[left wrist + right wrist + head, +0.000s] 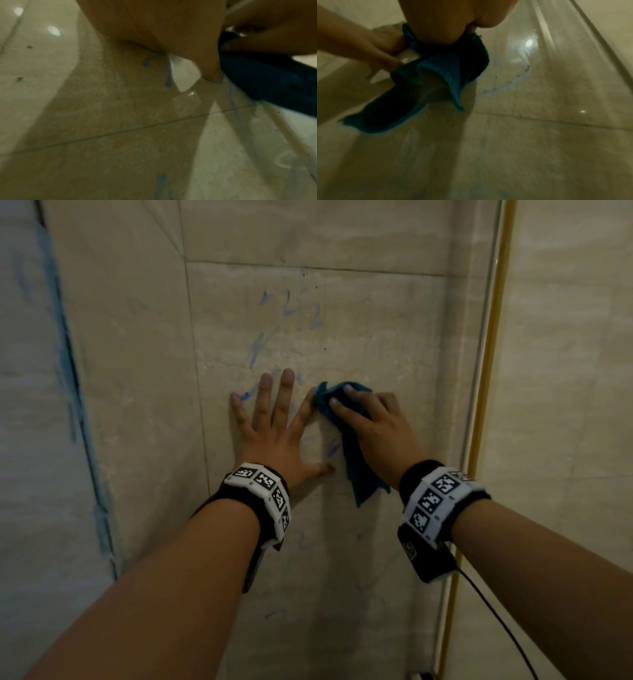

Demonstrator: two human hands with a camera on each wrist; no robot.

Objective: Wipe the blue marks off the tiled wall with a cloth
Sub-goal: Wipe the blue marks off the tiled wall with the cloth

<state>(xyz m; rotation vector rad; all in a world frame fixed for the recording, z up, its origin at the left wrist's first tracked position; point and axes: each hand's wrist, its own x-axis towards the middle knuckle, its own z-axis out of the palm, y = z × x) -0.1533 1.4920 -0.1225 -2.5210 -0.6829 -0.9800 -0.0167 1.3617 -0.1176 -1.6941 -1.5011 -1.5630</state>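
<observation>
Cloth (pixel 346 422) against wall (pixel 376 313), and the right hand (pixel 373 433) is on top of it, fingers laid out over the bunched upper part and pressing it to the tile, while a loose tail hangs down past the wrist. From the right wrist view that tail droops in soft folds, so this looks like a light, limp rag that will flop wherever it isn't pinned; the sensible hold is the one seen here, a flat hand over the wadded middle, with the free end likely to trail and smear if it drags through wet ink. Left hand (pixel 274 426) is spread wide, palm flat on the tile just beside the cloth, fingers straight, holding nothing, apparently bracing. Blue marks (pixel 287 306) sit well above both hands, a longer streak (pixel 255 350) below them, another smudge at the left fingertips (pixel 235 398), and fainter ones lower down the tile. Plenty left to clean, by the look of it. The tile is glossy and catches reflections, so the cloth should slide easily, though firm pressure may be needed on the darker strokes. Gold trim (pixel 486 371) runs down the right edge.
</observation>
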